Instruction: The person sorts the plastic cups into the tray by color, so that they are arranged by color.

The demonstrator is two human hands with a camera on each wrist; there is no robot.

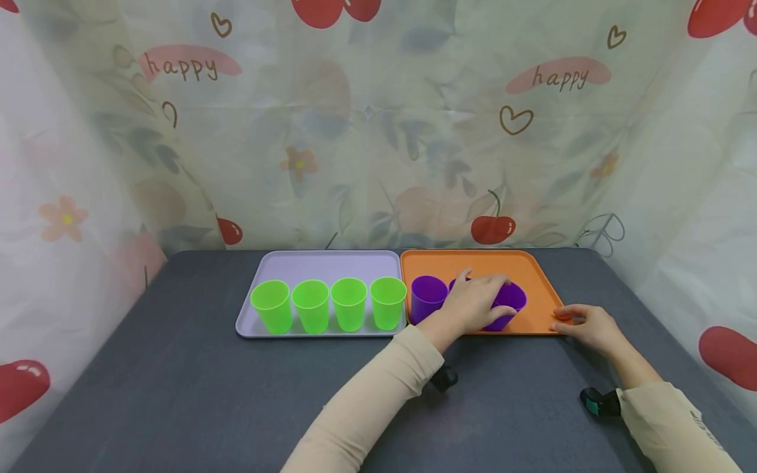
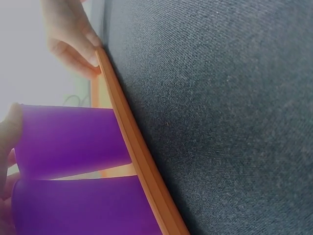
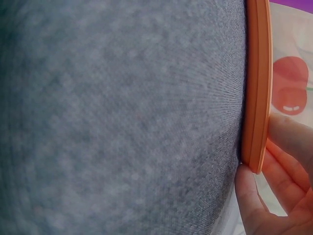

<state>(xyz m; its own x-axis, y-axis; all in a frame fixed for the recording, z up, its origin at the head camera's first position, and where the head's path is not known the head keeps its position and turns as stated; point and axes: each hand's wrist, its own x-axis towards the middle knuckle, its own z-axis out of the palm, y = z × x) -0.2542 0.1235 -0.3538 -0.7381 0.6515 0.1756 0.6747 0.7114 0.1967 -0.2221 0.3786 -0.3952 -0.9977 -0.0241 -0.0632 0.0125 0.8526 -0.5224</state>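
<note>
My left hand (image 1: 476, 303) reaches over the orange tray (image 1: 541, 299) and holds the rightmost purple cup (image 1: 513, 299) near its rim. In the left wrist view, fingertips (image 2: 11, 128) touch the top of that purple cup (image 2: 73, 139), with another purple cup (image 2: 83, 208) close beside it. A purple cup (image 1: 428, 297) stands at the tray's left end. Between these, one more purple cup is mostly hidden behind my hand. My right hand (image 1: 591, 326) pinches the tray's front right corner; the right wrist view shows the thumb (image 3: 252, 196) and fingers at the orange rim (image 3: 257, 98).
Left of the orange tray, a lilac tray (image 1: 331, 261) bears a row of several bright green cups (image 1: 349, 303). Both trays lie on a dark grey cloth-covered table (image 1: 177, 368). A patterned curtain (image 1: 367, 164) hangs behind and at the sides.
</note>
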